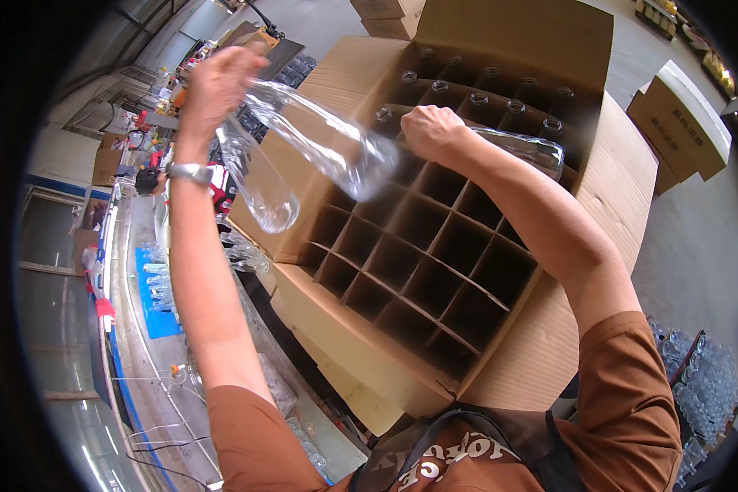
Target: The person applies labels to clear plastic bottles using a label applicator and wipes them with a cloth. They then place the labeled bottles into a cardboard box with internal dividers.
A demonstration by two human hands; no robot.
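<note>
My left hand [221, 82], raised at the left of the box, is closed around the neck ends of two clear glass bottles. One glass bottle [258, 180] hangs steeply beside the left flap; the other glass bottle [324, 135] slants right over the box, its base blurred. Above the middle of the cardboard box [357, 307], my right hand [435, 131] is in a fist. A third glass bottle [521, 149] stretches from it to the right, partly behind my forearm, its neck end hidden by the hand. Cardboard dividers [410, 271] split the box into cells; bottle mouths [478, 99] show in the far rows.
The box's flaps stand spread outward. On the left runs a long bench [143, 369] with a blue mat [157, 299] and small glassware. Another carton [676, 123] stands on the floor at the right. Many clear bottles [705, 377] are massed at the lower right.
</note>
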